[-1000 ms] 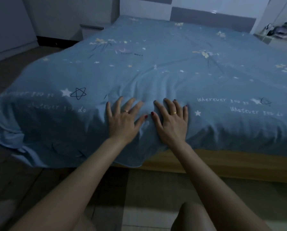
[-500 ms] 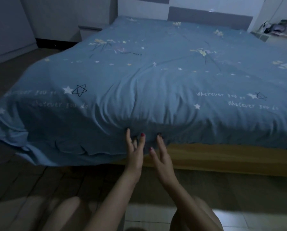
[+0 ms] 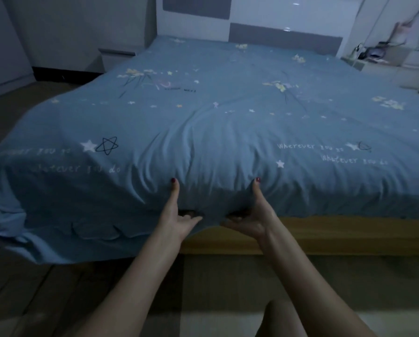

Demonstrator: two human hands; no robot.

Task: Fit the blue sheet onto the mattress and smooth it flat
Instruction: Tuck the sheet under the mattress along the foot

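The blue sheet, printed with stars, flowers and white script, covers the whole mattress and hangs over its near edge. My left hand and my right hand grip the sheet's hanging hem at the middle of the near side, thumbs up on the front face, fingers curled under the fabric. Wrinkles fan upward from between my hands. At the left the sheet's corner droops loose toward the floor.
A wooden bed frame shows below the sheet on the right. The grey and white headboard stands at the far end, with a nightstand on the left and a cluttered one on the right. Dark floor lies around the bed; my knee is low in view.
My hands slid from the top of the sheet down over the near edge, then spread apart and closed on the hanging hem.
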